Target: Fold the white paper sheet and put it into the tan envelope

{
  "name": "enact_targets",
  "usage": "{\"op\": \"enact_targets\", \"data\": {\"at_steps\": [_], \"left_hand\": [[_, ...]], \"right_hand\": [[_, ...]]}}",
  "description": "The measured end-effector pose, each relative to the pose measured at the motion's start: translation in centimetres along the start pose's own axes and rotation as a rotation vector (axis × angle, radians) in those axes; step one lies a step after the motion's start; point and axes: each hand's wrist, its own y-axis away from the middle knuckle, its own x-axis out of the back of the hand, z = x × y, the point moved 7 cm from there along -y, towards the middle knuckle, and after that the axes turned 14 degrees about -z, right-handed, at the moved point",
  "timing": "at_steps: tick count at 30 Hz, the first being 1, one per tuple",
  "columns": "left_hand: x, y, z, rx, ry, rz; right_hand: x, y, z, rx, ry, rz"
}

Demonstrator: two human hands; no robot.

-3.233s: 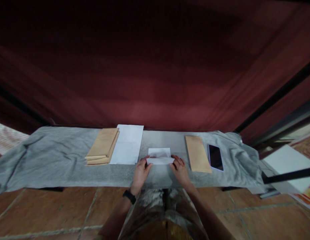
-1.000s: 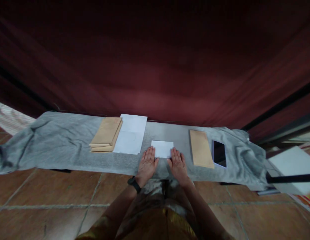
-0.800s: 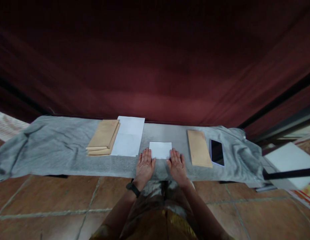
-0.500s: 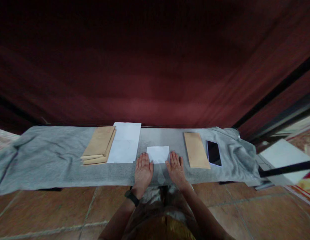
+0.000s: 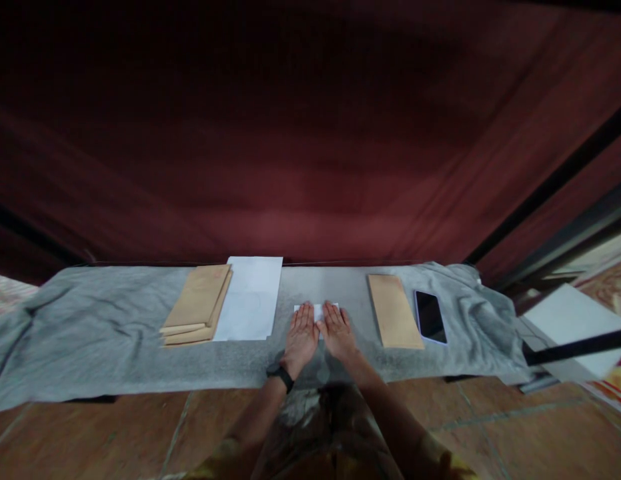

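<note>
A small folded sheet of white paper (image 5: 318,313) lies on the grey cloth, mostly covered by my hands. My left hand (image 5: 301,337) rests flat on its left part, fingers stretched forward, a dark watch (image 5: 281,375) on the wrist. Flat on the right part lies my right hand (image 5: 337,332), its thumb close to the left hand. Only a narrow strip between the hands and the far edge of the paper show. To the right a single brown envelope (image 5: 396,312) lies apart from my hands.
Several brown envelopes (image 5: 197,300) are stacked on the left, beside larger white sheets (image 5: 253,300). A phone (image 5: 431,317) lies at the right. Grey cloth (image 5: 115,333) covers the narrow bench, with a dark red panel (image 5: 310,167) behind it and a tiled floor (image 5: 140,433) below.
Both hands have moved inward from beside the folded paper onto its top. The whole view has shifted slightly, so the bench sits lower.
</note>
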Motion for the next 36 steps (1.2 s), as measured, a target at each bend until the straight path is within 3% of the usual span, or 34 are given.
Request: {"op": "enact_targets", "data": {"at_steps": [8,18,22,25,27,30,36], "left_hand": [[0.5,1.1,-2.9,0.111,0.01,0.065],[0.9,1.9,-3.4,0.19,0.042,0.127],[1.4,2.3,-3.5,0.156,0.043,0.149],[1.8,3.2,-3.6,0.056,0.048,0.182],[1.6,4.0,-3.2,-0.08,0.027,0.158],[0.7,4.8,-2.3,-0.232,-0.043,0.026],[1.0,4.3,-1.7,-0.242,-0.113,-0.139]], "right_hand": [[0.2,0.9,1.3,-0.084,0.065,0.102],[0.2,1.9,3.2,-0.142,0.05,0.121],[0.6,1.9,3.4,-0.123,-0.008,0.135],[1.1,2.4,4.0,-0.104,-0.092,0.177],[1.4,3.0,4.3,-0.068,-0.141,0.197],[1.7,4.0,4.0,0.022,-0.163,0.186],[1.7,5.2,2.1,0.173,-0.085,0.048]]}}
